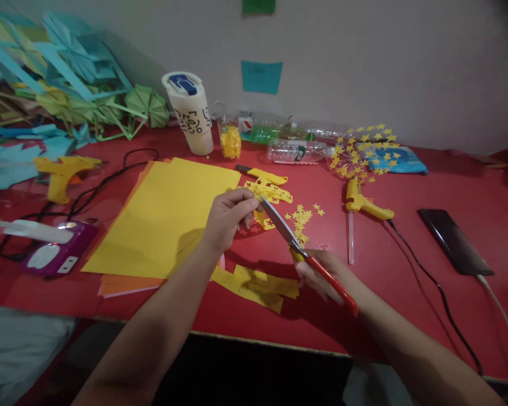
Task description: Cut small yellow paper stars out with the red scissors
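Note:
My left hand [233, 214] pinches a small piece of yellow paper, mostly hidden behind the fingers. In my right hand [322, 273] are red-handled scissors [331, 282], their blade tips close to my left fingertips. Just beyond lie yellow paper scraps with star-shaped holes [275, 193] and a yellow box cutter [267, 176]. Small yellow paper stars [300, 217] lie in a loose pile beside the blades. Yellow paper strips [254, 286] rest on the table below my hands. Under my left wrist is a stack of yellow sheets [161, 208] with orange ones beneath.
A yellow glue gun [366, 206] with a cord and a phone [452, 239] lie to the right. At left are another glue gun [61, 175] and a purple power strip [61, 248]. A white tumbler [190, 121], plastic bottles [298, 151] and folded paper shapes [80, 67] stand along the wall.

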`<act>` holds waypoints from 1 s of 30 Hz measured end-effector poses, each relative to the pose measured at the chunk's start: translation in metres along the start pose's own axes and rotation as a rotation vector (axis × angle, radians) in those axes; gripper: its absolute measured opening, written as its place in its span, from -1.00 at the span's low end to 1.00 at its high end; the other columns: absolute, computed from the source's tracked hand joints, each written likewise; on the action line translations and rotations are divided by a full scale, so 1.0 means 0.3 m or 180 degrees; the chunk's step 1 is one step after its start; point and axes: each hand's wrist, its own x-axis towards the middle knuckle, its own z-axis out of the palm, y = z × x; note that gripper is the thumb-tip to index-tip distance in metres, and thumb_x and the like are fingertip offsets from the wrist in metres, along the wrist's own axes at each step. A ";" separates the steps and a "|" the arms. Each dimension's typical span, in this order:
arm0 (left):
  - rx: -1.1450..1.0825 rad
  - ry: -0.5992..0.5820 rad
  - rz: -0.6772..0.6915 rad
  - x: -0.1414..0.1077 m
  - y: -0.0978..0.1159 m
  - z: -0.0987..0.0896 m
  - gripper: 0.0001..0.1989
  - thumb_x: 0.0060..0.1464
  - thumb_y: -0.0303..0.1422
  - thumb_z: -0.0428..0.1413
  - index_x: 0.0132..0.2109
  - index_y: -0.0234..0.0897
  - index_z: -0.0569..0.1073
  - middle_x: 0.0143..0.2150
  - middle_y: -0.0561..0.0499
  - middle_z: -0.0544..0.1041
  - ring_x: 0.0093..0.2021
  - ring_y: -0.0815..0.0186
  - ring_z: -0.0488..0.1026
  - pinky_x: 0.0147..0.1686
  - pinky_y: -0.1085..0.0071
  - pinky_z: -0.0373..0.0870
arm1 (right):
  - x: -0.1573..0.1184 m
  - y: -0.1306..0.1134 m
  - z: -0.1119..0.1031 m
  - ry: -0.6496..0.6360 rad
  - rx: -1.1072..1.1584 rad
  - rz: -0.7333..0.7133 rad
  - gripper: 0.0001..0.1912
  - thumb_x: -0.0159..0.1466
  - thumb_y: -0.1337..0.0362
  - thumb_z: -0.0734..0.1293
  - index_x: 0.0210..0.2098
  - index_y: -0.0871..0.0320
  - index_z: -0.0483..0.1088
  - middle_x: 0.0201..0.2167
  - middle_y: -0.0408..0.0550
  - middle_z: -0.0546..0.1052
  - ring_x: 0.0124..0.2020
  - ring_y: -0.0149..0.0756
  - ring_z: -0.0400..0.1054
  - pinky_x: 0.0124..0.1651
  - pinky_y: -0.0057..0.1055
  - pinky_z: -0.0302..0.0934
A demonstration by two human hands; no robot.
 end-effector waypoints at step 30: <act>0.0179 0.0091 -0.0034 0.001 0.022 0.005 -0.92 -0.16 -0.38 0.13 -0.53 -0.26 0.38 -0.74 0.17 0.26 -0.72 0.53 0.15 -0.73 0.55 0.03 | 0.000 0.003 0.001 0.0043 0.0004 0.0171 -0.51 0.21 -0.15 0.19 -0.56 0.12 0.13 -0.67 -0.23 0.22 -0.71 -0.54 0.01 -0.69 -0.52 -0.11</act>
